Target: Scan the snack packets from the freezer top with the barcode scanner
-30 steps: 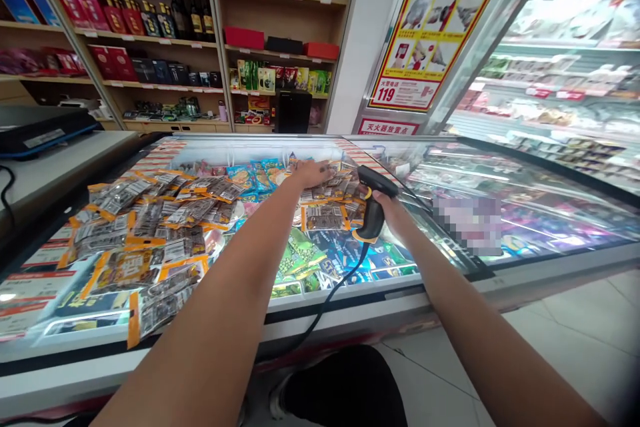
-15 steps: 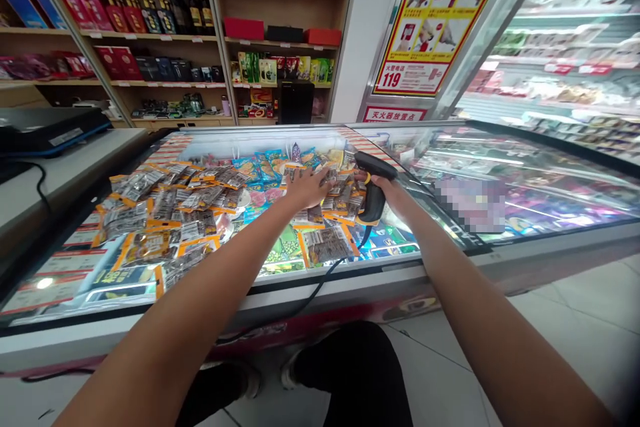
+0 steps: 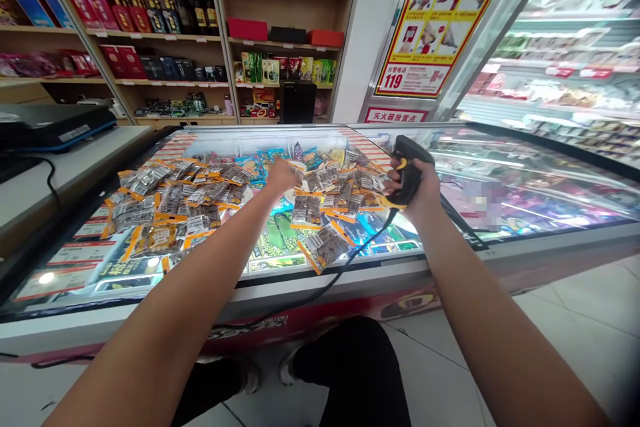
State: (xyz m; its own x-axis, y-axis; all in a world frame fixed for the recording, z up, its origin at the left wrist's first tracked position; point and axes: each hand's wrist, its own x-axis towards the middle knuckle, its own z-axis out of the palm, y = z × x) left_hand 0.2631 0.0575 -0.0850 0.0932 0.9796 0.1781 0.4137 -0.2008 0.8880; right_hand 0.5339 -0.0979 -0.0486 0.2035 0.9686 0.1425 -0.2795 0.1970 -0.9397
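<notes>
At the freezer's (image 3: 390, 273) front rim, one loose packet (image 3: 326, 247) lies beside a black cable (image 3: 350, 261). Beyond, our right hand (image 3: 425, 190) has its fingers clamped on the scanner (image 3: 410, 180). Our left hand (image 3: 283, 175) is beside the piled packets (image 3: 185, 197); we cannot tell its fingers' state. Shelves (image 3: 295, 5) stand behind.

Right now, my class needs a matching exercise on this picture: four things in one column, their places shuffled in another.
Things:
1. handheld scanner
2. orange-edged packets
3. poster showing 119
4. dark bottles

Places:
A. standing on wooden shelves
B. gripped by the right hand
C. beyond the glass top, right of the shelves
D. spread over the glass top

Pairs: 1-B, 2-D, 3-C, 4-A
</notes>
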